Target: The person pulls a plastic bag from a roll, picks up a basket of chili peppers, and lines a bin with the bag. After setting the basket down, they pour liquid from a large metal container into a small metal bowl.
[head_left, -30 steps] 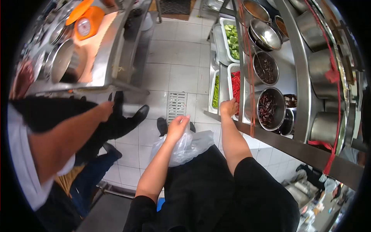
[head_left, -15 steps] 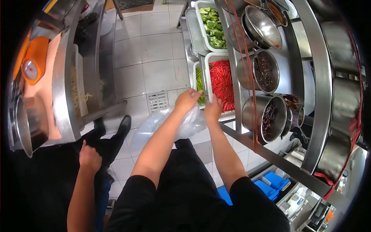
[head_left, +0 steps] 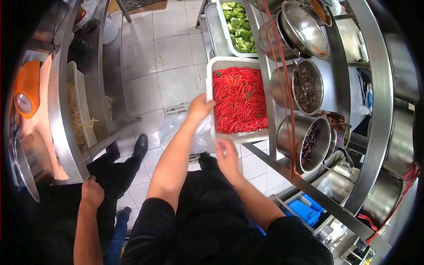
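Note:
A white perforated basket (head_left: 210,84) full of red chili peppers (head_left: 238,99) juts out from the lower shelf over the aisle. My left hand (head_left: 201,108) is closed on the basket's left rim. A clear plastic bag (head_left: 170,132) hangs below and behind that hand; whether the fingers also pinch it is hidden. Just below the basket's near left corner is my right hand (head_left: 227,158), its fingers loosely curled and apart, with nothing visible in them.
Behind the chili basket stands a tub of broccoli (head_left: 238,28). Steel pots (head_left: 282,86) and a steel bowl (head_left: 304,26) fill the right shelf, with red cords hanging in front. At left are a co-worker's hand (head_left: 92,192), an orange scale (head_left: 27,90) and a steel counter (head_left: 66,110).
The chili basket has slid left, toward the aisle, and now covers the green peppers beside it. My right hand has come off its near side and moved down and left. My left hand stays at the rim.

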The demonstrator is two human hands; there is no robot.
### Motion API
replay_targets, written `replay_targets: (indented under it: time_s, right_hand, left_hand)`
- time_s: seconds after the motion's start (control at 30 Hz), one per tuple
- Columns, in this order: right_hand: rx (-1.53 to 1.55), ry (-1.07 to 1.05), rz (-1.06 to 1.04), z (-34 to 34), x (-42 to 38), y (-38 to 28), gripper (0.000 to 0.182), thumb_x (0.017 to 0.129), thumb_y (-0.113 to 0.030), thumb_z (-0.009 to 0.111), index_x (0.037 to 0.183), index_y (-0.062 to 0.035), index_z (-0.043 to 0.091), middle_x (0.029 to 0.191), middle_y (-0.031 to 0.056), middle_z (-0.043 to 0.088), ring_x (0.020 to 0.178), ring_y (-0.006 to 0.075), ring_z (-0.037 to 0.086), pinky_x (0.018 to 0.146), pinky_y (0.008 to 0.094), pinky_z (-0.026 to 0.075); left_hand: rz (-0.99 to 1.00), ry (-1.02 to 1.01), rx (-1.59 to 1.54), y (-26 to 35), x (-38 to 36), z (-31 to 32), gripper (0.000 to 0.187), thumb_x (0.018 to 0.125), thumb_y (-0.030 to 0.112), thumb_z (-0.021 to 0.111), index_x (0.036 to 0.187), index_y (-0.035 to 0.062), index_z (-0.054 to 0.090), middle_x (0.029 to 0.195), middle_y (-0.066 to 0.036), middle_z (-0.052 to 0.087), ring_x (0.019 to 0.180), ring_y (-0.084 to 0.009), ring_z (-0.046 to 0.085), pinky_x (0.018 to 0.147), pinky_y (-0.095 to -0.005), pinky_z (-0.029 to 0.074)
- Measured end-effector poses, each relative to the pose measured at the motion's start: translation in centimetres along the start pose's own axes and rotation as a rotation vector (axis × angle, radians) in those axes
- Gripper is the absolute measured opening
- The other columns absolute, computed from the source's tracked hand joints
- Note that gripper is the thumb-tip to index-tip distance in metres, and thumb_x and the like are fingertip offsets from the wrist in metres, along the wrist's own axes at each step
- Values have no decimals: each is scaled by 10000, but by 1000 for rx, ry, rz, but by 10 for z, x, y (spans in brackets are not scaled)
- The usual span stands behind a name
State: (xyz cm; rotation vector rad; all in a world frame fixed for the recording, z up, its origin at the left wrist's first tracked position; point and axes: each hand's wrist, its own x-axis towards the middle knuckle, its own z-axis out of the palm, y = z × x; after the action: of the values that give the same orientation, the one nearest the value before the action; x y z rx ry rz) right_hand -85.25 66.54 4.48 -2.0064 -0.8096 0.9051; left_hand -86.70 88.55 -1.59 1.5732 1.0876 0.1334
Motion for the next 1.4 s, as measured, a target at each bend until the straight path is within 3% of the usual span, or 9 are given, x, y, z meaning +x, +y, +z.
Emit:
replay_targets:
  time_s: [0.03,0.1,0.2,0.33,0.43,0.7,1.0,1.2,1.4]
  right_hand:
    - [-3,1,-1,-1,-16,19,415,909,-206,562,1270,-10,502,1206,198,535,1144,333,501,936,413,429]
    - [555,35,628,1,-31,68,437,929,-361,555,1242,-57,530,1206,150,566,1118,293,535,909,433,448]
    - [1017,260,855,-13,6,64,491,907,-465,554,1221,-89,526,1188,92,594,1050,257,581,859,468,471]
    - [1296,360,888,-11,45,84,440,894,-276,563,1282,-92,467,1227,88,554,1106,281,548,920,457,474]
    - [1331,294,642,9,40,114,543,757,4,506,1287,-100,456,1221,107,537,1135,302,531,989,498,446]
    - [1246,119,634,14,-11,77,387,763,17,506,1149,-1,489,1119,161,551,1052,343,559,943,526,462]
    - [998,-316,767,28,-108,101,418,766,30,494,1184,20,492,1095,174,569,1026,355,587,889,542,499]
    - [588,-545,830,78,-173,121,368,807,-15,528,1171,44,529,1100,178,597,1029,347,604,868,519,510]
    - [204,-735,777,171,-270,83,381,764,31,486,1143,40,526,1061,194,585,981,406,607,808,607,511]
  left_hand:
    - [47,56,-36,-24,3,3,318,793,193,670,1045,2,643,880,-120,694,775,-199,646,731,-342,494]
    - [-22,64,-91,-32,-10,-9,338,779,221,651,1048,17,647,887,-143,692,803,-241,655,754,-359,494]
    - [-66,84,-125,-61,-22,-30,359,758,230,620,1055,30,647,892,-156,693,825,-267,662,768,-365,492]
    - [-41,137,-206,-76,-52,-53,330,753,224,618,1023,37,653,867,-145,689,795,-257,659,737,-365,488]
    - [-102,205,-76,-74,-74,-69,291,755,171,609,1003,28,663,802,-92,685,713,-213,637,680,-361,489]
    - [-156,382,-296,-83,-184,-87,298,754,141,605,1008,0,669,811,-62,683,722,-154,625,678,-309,482]
    - [-290,797,-702,-181,-409,-4,340,765,113,615,1072,-34,637,979,-83,668,877,-180,614,795,-311,478]
    - [-379,1062,-967,-261,-530,68,369,756,61,595,1107,-51,597,981,-95,657,872,-189,610,797,-301,473]
    - [-426,1326,-1062,-330,-668,84,311,748,28,582,1050,-43,601,931,-78,652,817,-179,603,762,-300,472]
